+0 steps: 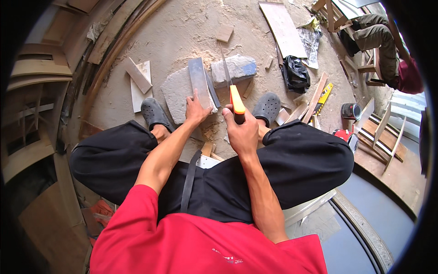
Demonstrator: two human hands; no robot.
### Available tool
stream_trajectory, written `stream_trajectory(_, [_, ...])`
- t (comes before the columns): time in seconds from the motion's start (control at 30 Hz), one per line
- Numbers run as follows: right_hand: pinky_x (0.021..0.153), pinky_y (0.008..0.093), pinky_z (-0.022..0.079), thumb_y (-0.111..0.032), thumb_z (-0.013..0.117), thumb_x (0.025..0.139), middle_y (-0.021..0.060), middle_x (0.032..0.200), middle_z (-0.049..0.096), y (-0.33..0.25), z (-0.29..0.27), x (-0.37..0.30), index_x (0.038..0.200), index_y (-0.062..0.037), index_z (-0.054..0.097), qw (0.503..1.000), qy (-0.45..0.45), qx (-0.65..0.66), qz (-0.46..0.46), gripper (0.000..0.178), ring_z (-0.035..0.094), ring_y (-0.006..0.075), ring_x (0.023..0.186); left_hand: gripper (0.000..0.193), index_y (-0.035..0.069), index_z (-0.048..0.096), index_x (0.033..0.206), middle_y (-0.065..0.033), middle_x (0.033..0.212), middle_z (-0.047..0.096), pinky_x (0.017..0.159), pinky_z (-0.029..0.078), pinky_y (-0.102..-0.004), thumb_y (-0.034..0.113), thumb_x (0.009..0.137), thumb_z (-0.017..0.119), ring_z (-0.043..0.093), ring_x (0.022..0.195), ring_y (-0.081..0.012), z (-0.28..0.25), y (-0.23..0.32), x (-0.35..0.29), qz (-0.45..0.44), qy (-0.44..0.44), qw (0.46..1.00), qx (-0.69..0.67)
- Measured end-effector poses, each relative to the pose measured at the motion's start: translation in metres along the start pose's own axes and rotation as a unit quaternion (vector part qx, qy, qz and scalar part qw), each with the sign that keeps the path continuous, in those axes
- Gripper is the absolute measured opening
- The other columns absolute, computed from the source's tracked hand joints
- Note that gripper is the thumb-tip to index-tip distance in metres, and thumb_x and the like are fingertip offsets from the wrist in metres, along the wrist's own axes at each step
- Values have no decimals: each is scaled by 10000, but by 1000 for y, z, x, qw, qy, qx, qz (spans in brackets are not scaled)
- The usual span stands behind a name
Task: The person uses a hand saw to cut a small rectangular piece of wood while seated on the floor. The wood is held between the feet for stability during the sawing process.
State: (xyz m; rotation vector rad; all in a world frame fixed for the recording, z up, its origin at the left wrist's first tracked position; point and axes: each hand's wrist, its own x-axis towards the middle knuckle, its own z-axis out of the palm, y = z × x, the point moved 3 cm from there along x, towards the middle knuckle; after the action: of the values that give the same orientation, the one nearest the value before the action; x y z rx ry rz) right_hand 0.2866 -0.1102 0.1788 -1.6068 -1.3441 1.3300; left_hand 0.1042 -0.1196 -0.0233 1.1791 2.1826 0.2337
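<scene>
My left hand (199,110) is closed on the near end of a short grey board (198,73), its index finger stretched along the top face and its thumb at the right edge. The board rests on a rough grey stone block (172,93). In my right hand (242,133) is a handsaw (236,101), fingers wrapped round its orange, yellow and black handle. The thin blade points away from me, seen nearly edge-on, to the right of the board and apart from it. Just beyond lies a second block (239,68) with a blue patch.
My feet in grey clogs (155,112) flank the blocks. Wood offcuts (137,75) and a small square piece (224,33) lie on the dusty floor. To the right are a black plastic bag (296,75), a yellow level (325,97), cans (350,111) and another person (383,41).
</scene>
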Motion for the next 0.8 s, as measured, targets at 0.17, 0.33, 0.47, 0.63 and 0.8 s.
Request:
stream_trajectory(0.17, [632,348,495,-219,685,892,151,710,669,0,-5,-6,948,-9,677,1000,10,6,-15,217,659,210,647,1076,48,167,1523,-279,1319,385,970,480,-464,387,729,810,527,1165,-442,0,6,5,-2,-10,1000,30])
stream_trajectory(0.33, [604,320,463,-216,691,900,87,688,631,6,-6,-9,959,-15,678,998,24,-7,-65,210,589,162,627,968,12,265,1478,-272,1338,406,968,479,-488,387,755,788,529,1186,-431,-9,15,29,4,-30,996,85])
stream_trajectory(0.47, [597,311,452,-245,690,910,60,672,616,13,-9,-10,942,-16,675,997,12,-24,-76,232,560,132,621,859,15,405,1416,-199,1353,462,1030,406,-508,467,772,751,460,1289,-369,-38,36,48,63,-99,948,294])
stream_trajectory(0.63, [610,393,481,-320,685,909,198,718,639,15,-12,-17,979,1,651,997,-42,-64,-31,330,644,301,638,951,31,422,1427,-151,1420,462,1087,326,-497,599,734,740,371,1377,-307,-74,55,69,103,-94,898,417])
stream_trajectory(0.8, [615,392,485,-393,677,906,204,728,641,25,-1,-23,997,4,660,995,-76,-71,6,408,657,303,661,1116,-2,362,1462,-197,1521,371,1103,332,-494,647,656,781,411,1376,-315,-74,45,85,123,-87,908,392])
